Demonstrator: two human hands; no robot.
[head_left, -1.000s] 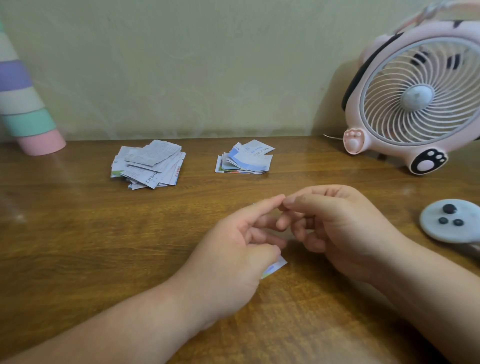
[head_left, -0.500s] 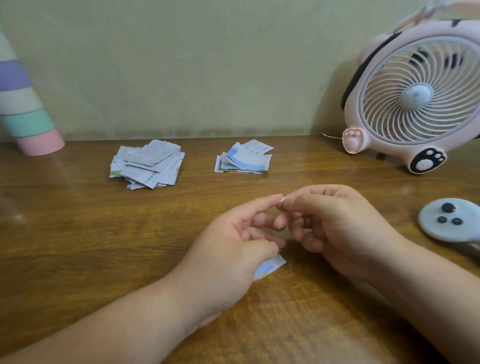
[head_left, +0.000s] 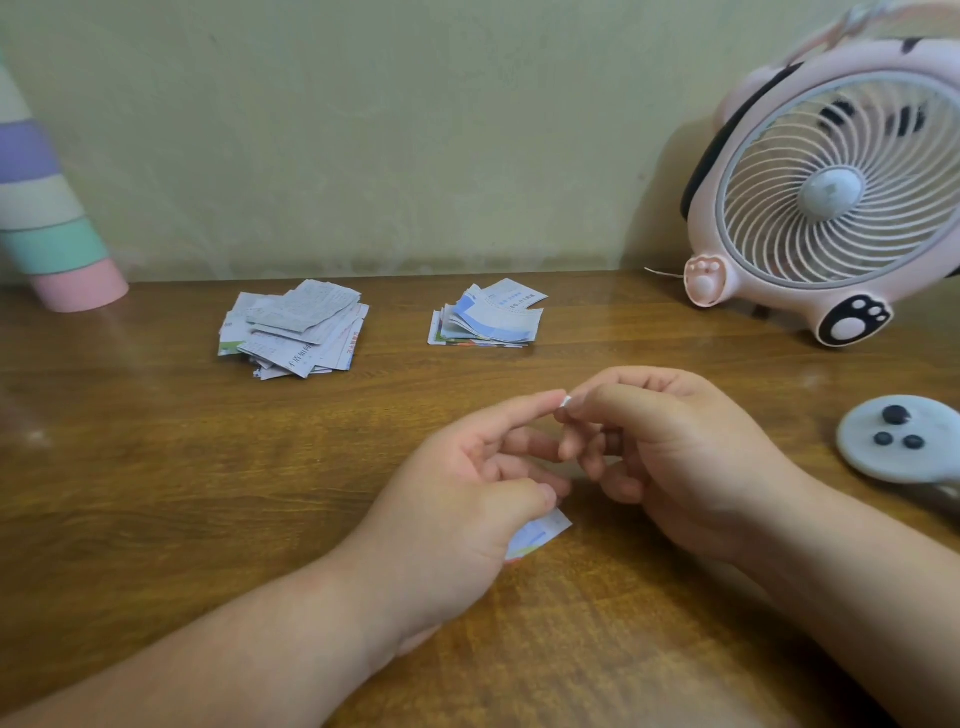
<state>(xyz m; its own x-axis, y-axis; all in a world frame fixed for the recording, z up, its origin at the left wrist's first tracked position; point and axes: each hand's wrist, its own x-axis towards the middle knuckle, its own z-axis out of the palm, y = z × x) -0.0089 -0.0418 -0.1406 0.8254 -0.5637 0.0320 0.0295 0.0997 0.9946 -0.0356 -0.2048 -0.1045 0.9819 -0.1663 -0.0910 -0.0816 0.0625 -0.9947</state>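
Left hand (head_left: 457, 499): gripping a paper slip (head_left: 537, 535) under its thumb, low over the desk (head_left: 156, 493), forefinger stretching out.
Right hand (head_left: 670, 457): curling its fingers against that forefinger's tip; I cannot tell whether it is pinching anything.
Change: both hands are barely moving; the slip is peeking out slightly further.
Meaning: sorting is probably pausing, with the slip not yet joining the grey pile (head_left: 296, 327) or the blue pile (head_left: 488, 317).

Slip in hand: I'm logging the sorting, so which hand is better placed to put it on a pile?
Left, probably. The left hand grips the slip under its thumb; the right hand, fingers curled, shows nothing held. The grey pile and blue pile lie ahead, toward the left side.
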